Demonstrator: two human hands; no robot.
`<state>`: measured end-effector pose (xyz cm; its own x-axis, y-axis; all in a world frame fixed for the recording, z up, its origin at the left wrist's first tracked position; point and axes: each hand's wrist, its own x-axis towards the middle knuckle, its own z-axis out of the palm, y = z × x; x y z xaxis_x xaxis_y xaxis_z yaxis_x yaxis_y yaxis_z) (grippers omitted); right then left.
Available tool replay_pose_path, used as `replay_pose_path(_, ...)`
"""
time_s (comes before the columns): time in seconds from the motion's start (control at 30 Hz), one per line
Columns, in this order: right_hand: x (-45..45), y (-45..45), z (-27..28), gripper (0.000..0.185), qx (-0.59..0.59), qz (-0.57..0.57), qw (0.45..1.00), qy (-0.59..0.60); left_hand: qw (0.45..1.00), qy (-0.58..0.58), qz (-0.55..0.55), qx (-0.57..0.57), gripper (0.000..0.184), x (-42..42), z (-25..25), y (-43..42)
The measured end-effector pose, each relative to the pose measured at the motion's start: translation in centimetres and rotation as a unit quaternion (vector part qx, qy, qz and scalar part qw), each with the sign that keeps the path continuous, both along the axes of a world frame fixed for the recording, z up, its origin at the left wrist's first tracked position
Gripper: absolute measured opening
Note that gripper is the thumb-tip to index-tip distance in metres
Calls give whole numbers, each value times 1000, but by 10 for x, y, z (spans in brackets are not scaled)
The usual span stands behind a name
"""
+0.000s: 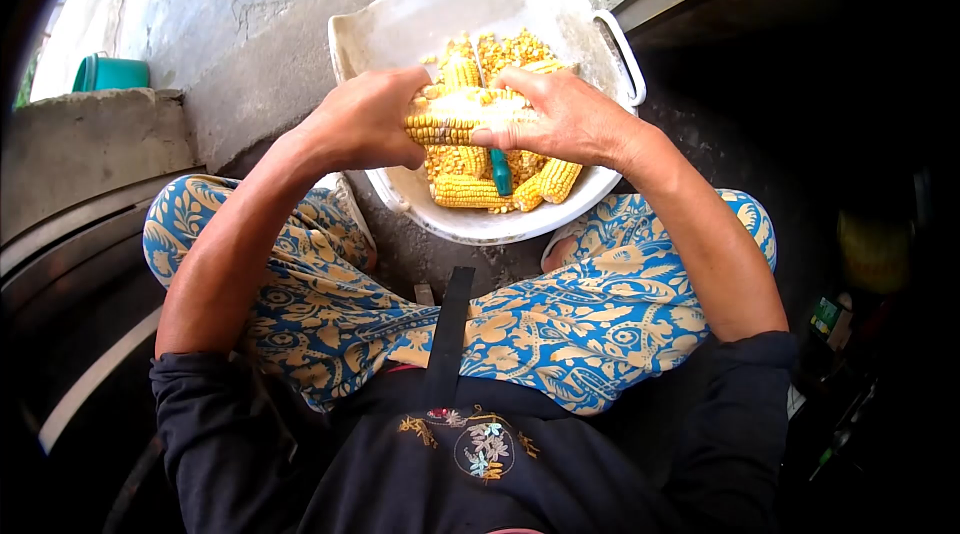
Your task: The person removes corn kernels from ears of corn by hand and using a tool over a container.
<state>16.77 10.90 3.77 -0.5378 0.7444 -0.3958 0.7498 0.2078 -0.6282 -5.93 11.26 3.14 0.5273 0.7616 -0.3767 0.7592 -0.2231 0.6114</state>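
My left hand [378, 119] and my right hand [562, 116] grip a yellow corn cob [440, 122] from its two ends, above a white basin [395, 29]. Part of the held cob is washed out by glare, and its ends are covered by my fingers. Loose kernels [515, 49] and several more cobs lie in the basin, one of them [465, 192] flat near its front side. Below the held cob, a green handle [501, 172] rests among the corn; the rest of that tool cannot be made out.
A green bucket [112, 72] stands on a concrete ledge [90, 134] at the left. The basin sits between my knees, with its handle [625, 59] at the right. A grey wall [240, 24] rises behind. Small items lie in the dark at the right.
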Motion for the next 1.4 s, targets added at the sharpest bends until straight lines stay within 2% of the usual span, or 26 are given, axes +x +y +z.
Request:
replay_pose_path(0.03,-1,-1,0,64,-18,-5,999,-32,1000,-2,-5,-4,46,0,-1,1)
replay_pose_path(0.07,0,-1,-3,57,-11,-10,1000,-7,1000,-4,-9,-8,46,-1,-3,1)
replay_pose_path(0.27,4,3,-9,57,-48,-25,997,53,1000,0,-15,-15,46,1,-2,-2)
replay_pose_path(0.4,3,3,-8,61,-55,-17,997,52,1000,12,-18,-18,47,1,-2,-1)
replay_pose_path(0.57,-11,-4,-5,71,26,40,999,-13,999,-14,-36,-26,47,9,1,-4)
replay_pose_path(0.6,-15,-6,-3,58,31,37,998,-49,999,-14,-36,-26,47,9,1,-3)
replay_pose_path(0.63,-15,-6,-1,58,31,37,998,-49,998,-17,-38,-37,47,8,-1,-2)
replay_pose_path(0.73,-12,-3,-2,51,-3,40,999,-15,998,-18,-41,-44,48,7,-1,-2)
replay_pose_path(0.8,-9,-2,-12,52,-12,27,997,67,998,-16,-46,-45,49,8,-2,-3)
replay_pose_path(0.9,-5,0,-13,49,-12,28,997,67,997,-9,-42,-62,52,9,-3,-4)
replay_pose_path(1.0,-5,0,-13,54,-40,15,996,81,997,-23,-44,-57,53,6,-2,-1)
replay_pose_path(1.1,-1,0,-16,57,-49,-4,993,106,991,-78,-52,-97,56,2,0,3)
replay_pose_path(1.17,-1,-1,-17,58,-39,-17,991,125,973,-162,1,-164,60,-2,-2,5)
replay_pose_path(1.33,-3,0,-9,56,-52,-30,995,80,962,-216,40,-161,54,1,-3,-4)
replay_pose_path(1.4,-3,-3,-15,55,-24,-30,993,113,959,-253,47,-123,42,4,-3,-7)
